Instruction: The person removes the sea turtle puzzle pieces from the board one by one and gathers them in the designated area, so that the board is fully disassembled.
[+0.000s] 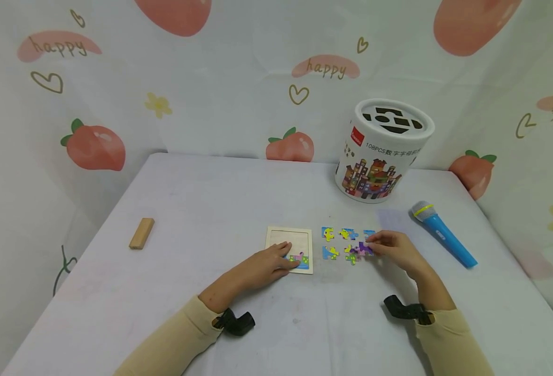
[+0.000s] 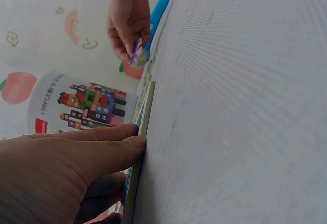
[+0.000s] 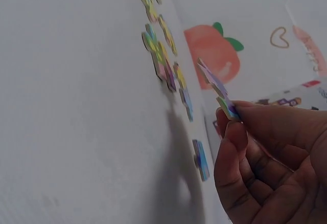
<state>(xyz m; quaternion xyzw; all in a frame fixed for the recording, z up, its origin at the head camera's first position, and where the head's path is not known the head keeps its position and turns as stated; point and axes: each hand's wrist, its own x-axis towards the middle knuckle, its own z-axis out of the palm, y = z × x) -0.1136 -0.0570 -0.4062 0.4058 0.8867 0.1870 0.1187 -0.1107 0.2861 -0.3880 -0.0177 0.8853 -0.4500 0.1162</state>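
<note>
My left hand [image 1: 268, 263] lies on a small square wooden puzzle tray [image 1: 311, 244], its fingers extended across the lower part. Pink, green and blue pieces [image 1: 299, 259] fill the bottom of that tray, partly under the fingers. With thumb and fingertips, my right hand [image 1: 396, 251] pinches a purple puzzle piece [image 3: 217, 85] above the table, tilted on edge in the right wrist view. Beneath and left of it are several loose puzzle pieces [image 1: 330, 253] in blue, yellow and green, laid in two rough rows beside the tray.
A large white tub [image 1: 375, 156] with a slotted lid stands at the back right. Beyond my right hand lies a blue toy microphone [image 1: 447, 237]. A wooden block [image 1: 142, 233] rests far left on the white table [image 1: 201, 203], and a printed curtain [image 1: 229, 83] hangs behind.
</note>
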